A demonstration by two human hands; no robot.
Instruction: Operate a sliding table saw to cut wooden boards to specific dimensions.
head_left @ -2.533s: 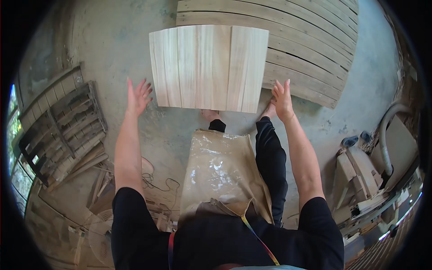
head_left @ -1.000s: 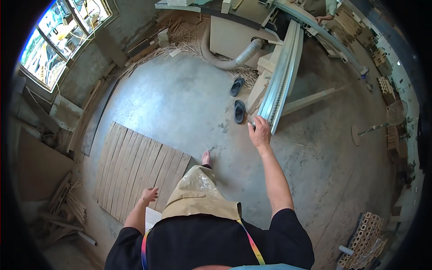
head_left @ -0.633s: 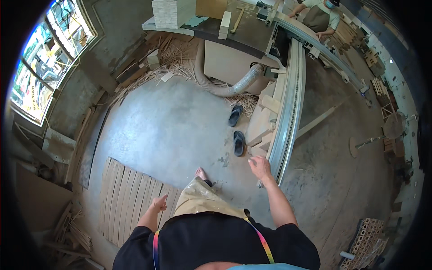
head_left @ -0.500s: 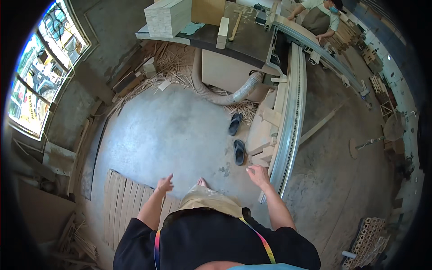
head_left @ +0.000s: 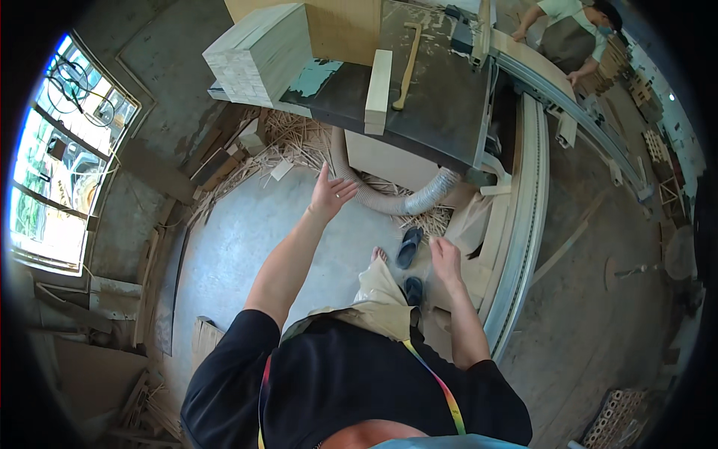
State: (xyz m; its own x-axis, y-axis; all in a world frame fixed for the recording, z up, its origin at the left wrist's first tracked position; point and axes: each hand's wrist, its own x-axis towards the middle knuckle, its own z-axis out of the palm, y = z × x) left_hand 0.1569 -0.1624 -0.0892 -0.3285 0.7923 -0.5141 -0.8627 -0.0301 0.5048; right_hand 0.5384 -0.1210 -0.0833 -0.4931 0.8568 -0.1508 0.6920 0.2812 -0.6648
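My left hand (head_left: 330, 196) reaches forward over the floor with its fingers spread and nothing in it. Ahead of it stands a dark-topped machine table (head_left: 441, 112). On that table lie a stack of pale wood strips (head_left: 258, 56), a short light wooden block (head_left: 378, 93) and a wooden-handled hammer-like tool (head_left: 407, 67). My right hand (head_left: 446, 260) hangs lower, near the long metal rail (head_left: 527, 232), its fingers curled together with nothing visible in them. A pair of dark sandals (head_left: 409, 248) sits on the floor just left of that hand.
A ribbed hose (head_left: 366, 196) curves below the table among wood offcuts (head_left: 299, 135). Beside the rail lie wooden boards (head_left: 467, 221). Across the sliding beam, another person (head_left: 565, 37) has both hands on a board (head_left: 531, 56). Slatted wood (head_left: 203, 338) lies at lower left.
I have moved forward, closer to the table and sandals. My left arm has stretched forward and its hand has opened out; my right hand has come forward beside the sandals.
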